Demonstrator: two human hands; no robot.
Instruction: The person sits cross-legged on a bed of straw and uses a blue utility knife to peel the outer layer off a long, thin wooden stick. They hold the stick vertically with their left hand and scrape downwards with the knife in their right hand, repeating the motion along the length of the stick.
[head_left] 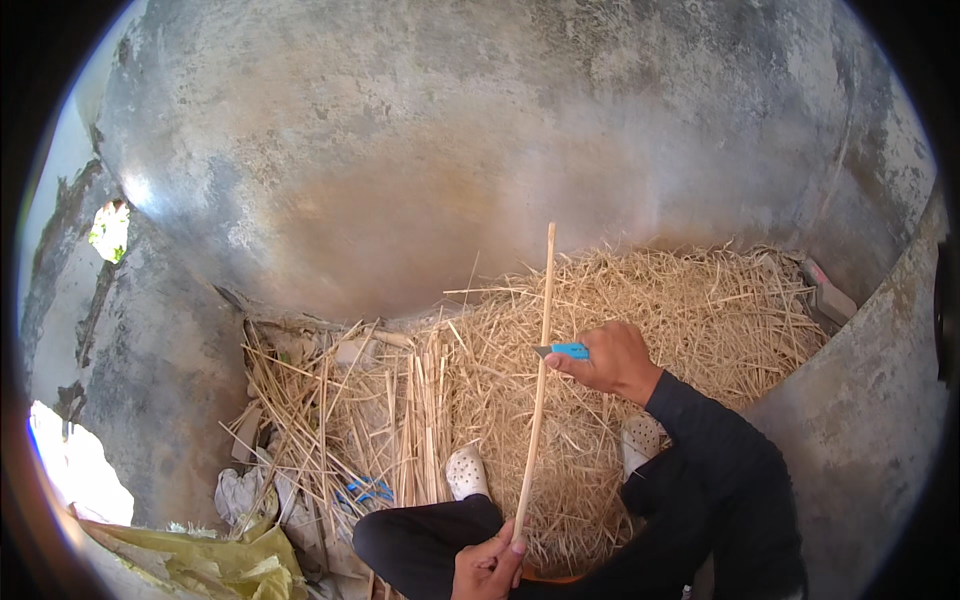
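Grey wall (400,150) ahead, your left fingers (497,547) pinched the bamboo-like strip (537,420), seemingly for steadiness; right fingers (568,366) clenched the blue-handled knife (570,351)!

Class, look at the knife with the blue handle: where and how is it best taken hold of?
Probably by the blue handle, coming from the right, as the right hand does now. The dark blade sticks out to the left, against the pale strip, so the left end is best avoided, and the handle's far end faces the right hand.
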